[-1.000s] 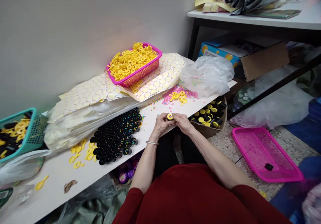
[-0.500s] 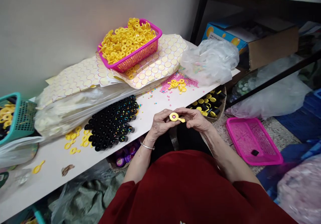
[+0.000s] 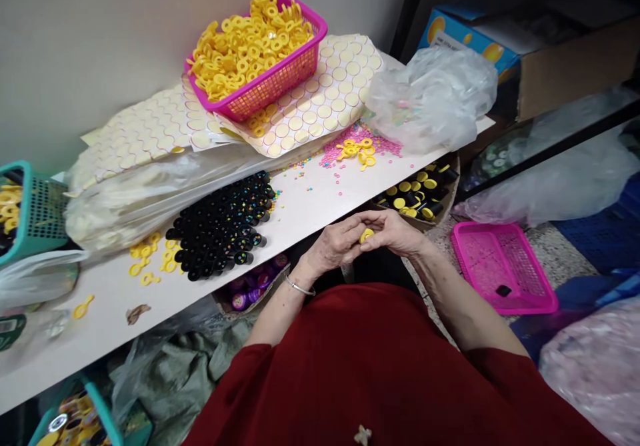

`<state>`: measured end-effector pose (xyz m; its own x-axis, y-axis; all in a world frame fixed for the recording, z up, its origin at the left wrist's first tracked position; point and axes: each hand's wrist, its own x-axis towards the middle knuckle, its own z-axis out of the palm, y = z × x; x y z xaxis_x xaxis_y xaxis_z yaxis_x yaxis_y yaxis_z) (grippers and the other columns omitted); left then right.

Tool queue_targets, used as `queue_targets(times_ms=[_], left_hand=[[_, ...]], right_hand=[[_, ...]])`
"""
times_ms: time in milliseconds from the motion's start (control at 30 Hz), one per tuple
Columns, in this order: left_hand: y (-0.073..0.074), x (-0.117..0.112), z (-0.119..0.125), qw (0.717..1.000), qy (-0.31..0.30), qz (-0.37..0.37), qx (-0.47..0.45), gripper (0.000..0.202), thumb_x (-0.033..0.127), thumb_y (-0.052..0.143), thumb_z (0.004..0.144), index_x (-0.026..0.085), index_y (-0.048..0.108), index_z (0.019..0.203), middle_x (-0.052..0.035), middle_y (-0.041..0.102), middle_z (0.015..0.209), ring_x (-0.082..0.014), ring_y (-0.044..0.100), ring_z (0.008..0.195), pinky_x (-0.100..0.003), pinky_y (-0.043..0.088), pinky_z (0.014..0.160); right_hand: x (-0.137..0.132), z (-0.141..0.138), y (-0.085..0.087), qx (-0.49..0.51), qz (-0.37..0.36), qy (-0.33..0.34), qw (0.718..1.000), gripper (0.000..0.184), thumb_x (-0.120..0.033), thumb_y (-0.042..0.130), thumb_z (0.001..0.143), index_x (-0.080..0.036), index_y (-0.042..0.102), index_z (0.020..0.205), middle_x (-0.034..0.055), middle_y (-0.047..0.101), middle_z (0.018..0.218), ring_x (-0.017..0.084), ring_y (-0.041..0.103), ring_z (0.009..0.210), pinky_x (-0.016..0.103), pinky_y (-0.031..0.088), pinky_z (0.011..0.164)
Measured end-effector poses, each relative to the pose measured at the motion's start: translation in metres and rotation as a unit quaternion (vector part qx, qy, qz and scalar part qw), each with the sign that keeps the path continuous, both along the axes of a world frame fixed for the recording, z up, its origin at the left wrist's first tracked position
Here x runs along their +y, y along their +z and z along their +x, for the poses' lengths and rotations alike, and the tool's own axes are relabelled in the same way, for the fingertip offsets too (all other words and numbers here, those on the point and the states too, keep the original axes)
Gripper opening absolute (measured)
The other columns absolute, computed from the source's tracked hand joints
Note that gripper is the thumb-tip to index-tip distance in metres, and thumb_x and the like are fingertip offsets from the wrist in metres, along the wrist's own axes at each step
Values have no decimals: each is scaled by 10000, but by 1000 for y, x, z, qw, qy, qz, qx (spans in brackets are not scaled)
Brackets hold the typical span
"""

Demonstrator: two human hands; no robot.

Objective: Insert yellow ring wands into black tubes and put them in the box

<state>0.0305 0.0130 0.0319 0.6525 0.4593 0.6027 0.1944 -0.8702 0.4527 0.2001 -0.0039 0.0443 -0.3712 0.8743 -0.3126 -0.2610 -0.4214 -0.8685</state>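
My left hand [image 3: 334, 243] and my right hand [image 3: 395, 234] meet over my lap, just off the table's front edge. Between their closed fingers is a small yellow ring-shaped piece [image 3: 367, 235], mostly covered, so its tail is hidden. On the table, behind and left of my hands, stand many small black tubes [image 3: 215, 226] packed together, with coloured beads on and beside some. Farther back, a few yellow ring pieces [image 3: 356, 149] with short tails lie on scattered pink beads [image 3: 385, 145].
A pink basket [image 3: 280, 86] heaped with yellow pieces sits on sheets of round stickers [image 3: 340, 79]. Clear plastic bags [image 3: 430, 99] lie right of it. Below the table edge is a box of yellow-capped black tubes [image 3: 443, 209]. A pink tray [image 3: 505, 266] stands on the floor.
My fingers have closed over the yellow piece, which showed its ring, tail and pink centre before. Both hands have drawn closer together. The view has shifted slightly.
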Motion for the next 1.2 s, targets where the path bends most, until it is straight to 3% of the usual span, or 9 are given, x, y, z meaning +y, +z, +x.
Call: queue_targets(times_ms=[300,400,533,733,900,967,1067,1133,1200], left_hand=[[-16,-3,5,997,-8,-64,-50,116,214,519,849,143,594,902,-113,659,976,-137,640,833,-243,541,704],[-20,0,9,991,17,-89,-95,155,246,564,824,154,613,940,-95,679,939,-133,655,812,-236,550,700],[-17,-2,16,994,3,-44,-95,154,194,555,813,139,612,945,-121,679,966,-152,658,857,-250,558,720],[-16,-5,24,992,30,-57,-108,156,209,595,797,157,610,943,-80,675,887,-135,649,796,-241,554,693],[-24,-3,23,995,0,-81,-62,226,260,554,840,162,595,1039,-98,659,998,-147,645,875,-270,553,735],[-28,7,23,995,3,-97,-24,317,317,600,817,156,580,1089,-109,640,1045,-159,637,894,-284,551,740],[-33,33,19,985,119,-118,29,324,344,668,757,149,613,1009,-106,628,1031,-185,619,906,-309,535,754],[-35,55,16,962,227,-138,62,199,302,656,755,153,633,885,-87,628,973,-188,611,868,-316,519,753],[-34,73,14,934,307,-160,94,117,272,626,764,163,631,809,-65,623,914,-181,601,808,-316,503,732]], right_hand=[[-11,-11,-17,26,-42,-98,994,417,-135,820,392,-153,716,795,3,689,715,133,607,653,275,487,637],[-12,-9,-17,50,-15,-90,995,415,-214,808,479,-156,718,880,23,704,792,147,623,722,294,493,691],[-16,-2,-13,21,19,-68,997,436,-176,817,477,-161,718,901,16,703,812,142,617,777,276,475,738],[-25,-5,-21,36,28,-154,987,326,-305,797,566,-176,717,854,13,686,783,137,603,720,286,483,700],[-22,7,-31,27,12,-100,995,509,-234,840,471,-192,686,954,22,688,881,151,624,809,302,498,763],[-10,25,-42,-15,9,-128,992,549,-250,849,430,-191,663,944,23,681,867,167,630,803,334,505,766],[20,70,-67,-193,40,-275,941,586,-346,836,417,-182,626,939,20,654,810,193,617,770,388,499,757],[43,106,-85,-394,48,-339,853,585,-392,812,445,-161,624,948,44,638,817,235,598,805,427,479,768],[61,140,-98,-539,59,-343,767,559,-445,767,518,-135,625,960,104,632,888,289,577,878,468,451,792]])
